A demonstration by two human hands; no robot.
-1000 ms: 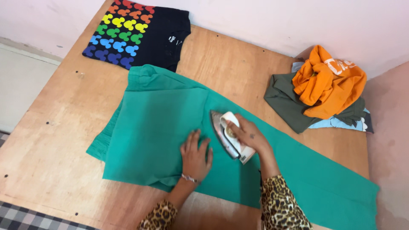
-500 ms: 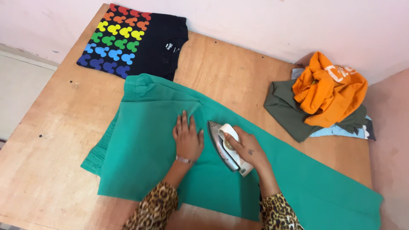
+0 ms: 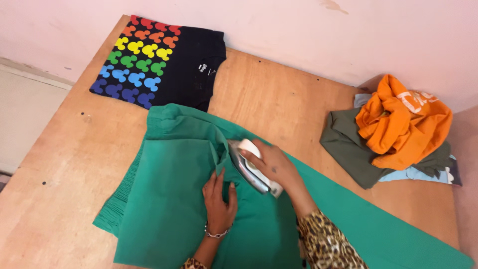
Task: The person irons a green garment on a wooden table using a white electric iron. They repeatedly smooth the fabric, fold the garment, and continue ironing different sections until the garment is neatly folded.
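A long green garment [image 3: 169,199] is spread across the wooden table [image 3: 59,164]. My right hand [image 3: 271,164] grips the handle of a white and silver iron [image 3: 249,167], which rests on the cloth near the garment's upper edge. My left hand [image 3: 219,199] lies on the green cloth just left of the iron, its fingers pinching up a fold of fabric beside the iron's tip. Both my forearms wear leopard-print sleeves, and a bracelet circles my left wrist.
A folded black shirt [image 3: 159,62] with rows of rainbow-coloured shapes lies at the table's far left corner. At the right, an orange garment [image 3: 403,122] sits crumpled on olive [image 3: 348,147] and light blue clothes. A pink wall runs behind the table.
My right hand has pushed the iron up and left along the green cloth. My left hand slid back toward me and now lifts a fold by the iron's tip.
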